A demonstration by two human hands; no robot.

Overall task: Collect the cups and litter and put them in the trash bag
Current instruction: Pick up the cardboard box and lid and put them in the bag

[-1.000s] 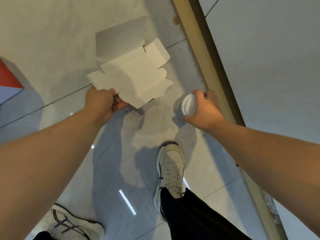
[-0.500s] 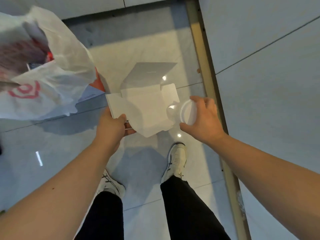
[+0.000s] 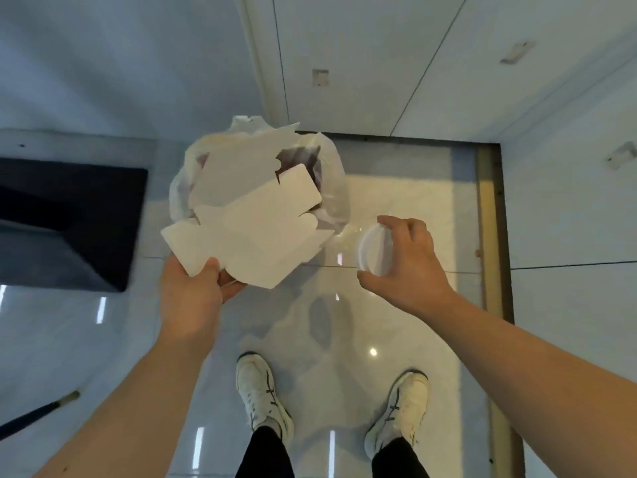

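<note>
Flattened white cardboard (image 3: 255,232) in left grip (image 3: 193,294), round translucent cup (image 3: 374,251) in right grip (image 3: 406,267)

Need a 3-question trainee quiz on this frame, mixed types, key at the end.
1. True or false: the left hand holds the flattened white carton.
2. What does the right hand hold? A) cup B) bottle C) spoon
3. Fill in: the carton's far end lies over the open white ____.

Key: 1 true. 2 A, a white cup. 3 trash bag, standing on the floor ahead of the shoes.
</note>
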